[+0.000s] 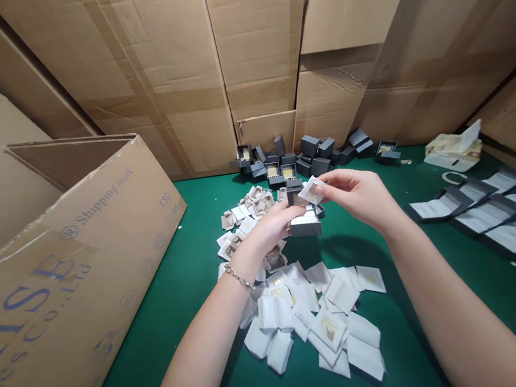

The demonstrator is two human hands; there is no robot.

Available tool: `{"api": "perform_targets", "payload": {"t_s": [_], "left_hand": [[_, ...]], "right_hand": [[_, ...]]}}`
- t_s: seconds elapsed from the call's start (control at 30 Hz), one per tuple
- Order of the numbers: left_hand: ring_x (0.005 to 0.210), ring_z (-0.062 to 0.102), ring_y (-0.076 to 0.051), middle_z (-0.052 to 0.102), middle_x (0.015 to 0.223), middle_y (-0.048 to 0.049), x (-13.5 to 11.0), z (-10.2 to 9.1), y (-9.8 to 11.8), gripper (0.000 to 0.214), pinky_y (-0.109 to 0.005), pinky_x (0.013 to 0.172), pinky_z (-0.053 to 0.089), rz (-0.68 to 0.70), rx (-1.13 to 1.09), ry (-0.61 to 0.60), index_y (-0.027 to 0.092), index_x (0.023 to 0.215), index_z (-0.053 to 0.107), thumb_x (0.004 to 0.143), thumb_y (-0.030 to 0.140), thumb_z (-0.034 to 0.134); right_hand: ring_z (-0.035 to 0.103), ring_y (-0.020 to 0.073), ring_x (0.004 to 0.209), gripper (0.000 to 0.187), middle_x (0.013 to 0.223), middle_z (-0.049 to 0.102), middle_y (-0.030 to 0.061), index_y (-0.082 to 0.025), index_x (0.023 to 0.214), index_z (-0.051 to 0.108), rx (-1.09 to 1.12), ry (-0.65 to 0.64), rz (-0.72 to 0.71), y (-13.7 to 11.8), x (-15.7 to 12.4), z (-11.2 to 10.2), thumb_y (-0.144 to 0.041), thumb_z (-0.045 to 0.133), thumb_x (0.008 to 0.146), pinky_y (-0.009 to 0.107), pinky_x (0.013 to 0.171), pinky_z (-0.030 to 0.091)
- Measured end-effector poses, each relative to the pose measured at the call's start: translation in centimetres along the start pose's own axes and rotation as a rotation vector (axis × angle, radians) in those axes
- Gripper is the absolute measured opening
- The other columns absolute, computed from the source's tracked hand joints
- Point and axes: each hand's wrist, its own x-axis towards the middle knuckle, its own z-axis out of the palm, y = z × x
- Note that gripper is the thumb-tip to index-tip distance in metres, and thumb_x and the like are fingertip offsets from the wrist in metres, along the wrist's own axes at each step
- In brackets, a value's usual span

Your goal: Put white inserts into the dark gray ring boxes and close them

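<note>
My left hand [274,224], a thin bracelet on its wrist, is closed around a small dark grey box [304,224] with a white inside, held above the green table. My right hand [359,195] pinches a small white square pad [312,190] just over the box's open top. Below my hands lies a heap of several white pouches and cards [319,322]. Behind them lie small beige inserts [242,218] and a cluster of dark grey boxes [310,154], some open.
A large cardboard carton marked "Shipping mark" [68,278] lies on its side at the left. Cardboard sheets [257,52] wall the back. Flat dark sleeves with white panels [506,216] are spread at the right, near a pale folded packet [456,149]. Green table surface [180,294].
</note>
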Motion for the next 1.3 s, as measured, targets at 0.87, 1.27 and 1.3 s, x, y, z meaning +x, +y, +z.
{"api": "perform_targets", "payload": {"t_s": [0.87, 1.27, 1.3], "left_hand": [[0.061, 0.054, -0.008, 0.066, 0.089, -0.0043, 0.4, 0.7, 0.3, 0.029, -0.02, 0.055, 0.041, 0.065, 0.023, 0.098, 0.016, 0.105, 0.062, 0.077, 0.026, 0.063], [0.068, 0.056, -0.011, 0.063, 0.08, -0.0009, 0.4, 0.5, 0.4, 0.018, -0.023, 0.061, 0.042, 0.034, 0.027, 0.097, 0.018, 0.096, 0.06, 0.079, 0.025, 0.059], [0.067, 0.056, -0.011, 0.062, 0.079, -0.0007, 0.4, 0.5, 0.4, 0.018, -0.023, 0.061, 0.042, 0.032, 0.029, 0.097, 0.018, 0.095, 0.06, 0.079, 0.025, 0.059]], "right_hand": [[0.066, 0.0191, 0.077, 0.021, 0.084, 0.073, 0.0055, -0.018, 0.082, 0.073, 0.16, -0.233, 0.075, -1.2, -0.3, -0.2, -0.033, 0.071, 0.069, 0.032, 0.072, 0.054], [0.064, 0.0117, 0.067, 0.049, 0.105, 0.063, 0.0037, -0.026, 0.121, 0.062, 0.105, -0.116, 0.052, -0.9, -0.2, 0.4, -0.02, 0.053, 0.073, 0.031, 0.07, 0.054], [0.063, 0.0121, 0.066, 0.045, 0.104, 0.064, 0.004, -0.024, 0.116, 0.064, 0.106, -0.116, 0.062, -0.9, -0.2, 0.5, -0.02, 0.052, 0.073, 0.031, 0.069, 0.054]]}}
